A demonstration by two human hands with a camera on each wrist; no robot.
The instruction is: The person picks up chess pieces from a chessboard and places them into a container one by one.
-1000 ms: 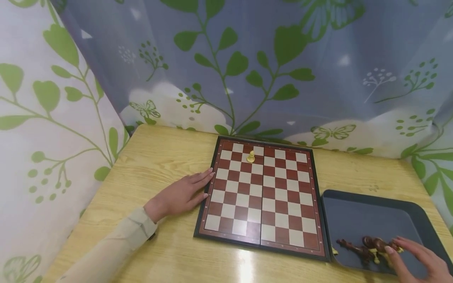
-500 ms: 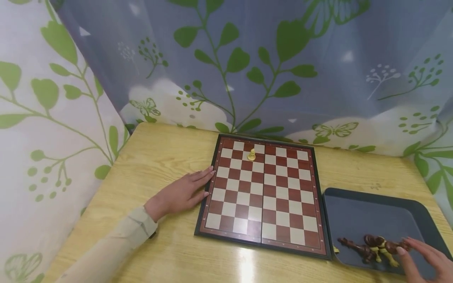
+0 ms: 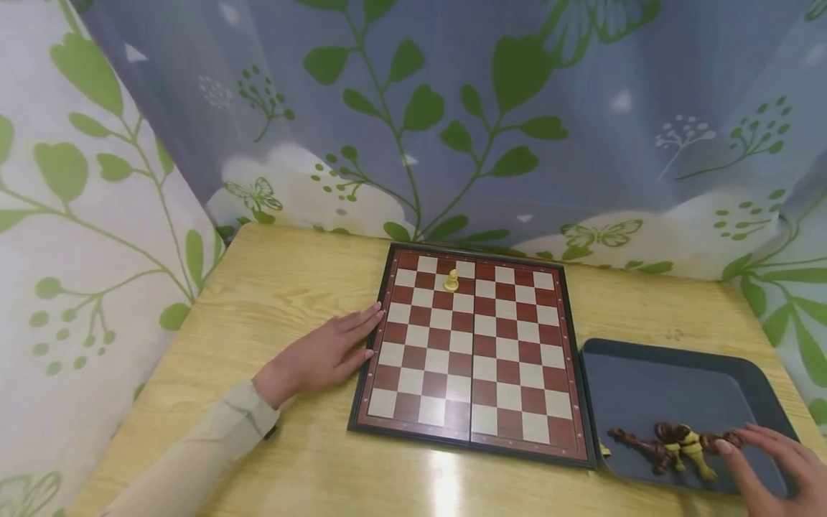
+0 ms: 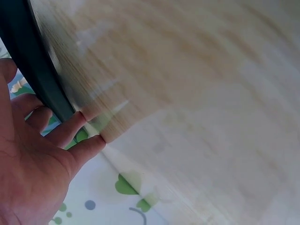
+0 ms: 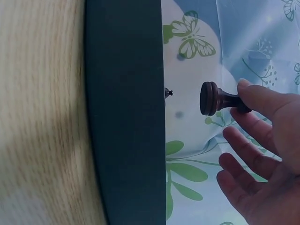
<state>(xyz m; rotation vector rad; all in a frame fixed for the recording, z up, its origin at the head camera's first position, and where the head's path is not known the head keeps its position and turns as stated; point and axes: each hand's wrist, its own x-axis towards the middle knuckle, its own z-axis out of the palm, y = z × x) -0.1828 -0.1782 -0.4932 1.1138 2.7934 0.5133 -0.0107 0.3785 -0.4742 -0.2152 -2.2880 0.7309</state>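
Note:
My left hand point(image 3: 319, 355) lies with fingers extended, its fingertips touching the left edge of the chessboard point(image 3: 473, 433); in the left wrist view the hand point(image 4: 40, 159) is beside the dark board edge. One pale yellow chess piece point(image 3: 451, 282) stands upright near the board's far side. At lower right, my right hand point(image 3: 785, 467) pinches a dark brown chess piece point(image 5: 212, 99) between thumb and fingertips. It is tilted sideways over the dark tray point(image 3: 672, 384), its top hidden by the fingers. Several brown and yellow chess pieces point(image 3: 652, 451) lie in a pile beside it.
The tray stands right against the board's right side on the wooden table point(image 3: 284, 287). A patterned curtain point(image 3: 413, 129) hangs along the back of the table, with more patterned cloth point(image 3: 84, 237) to the left.
My right hand has drawn the brown chess piece slightly away from the pile, uncovering the yellow pieces beneath. The left hand stays at the board's edge. The head view has shifted slightly.

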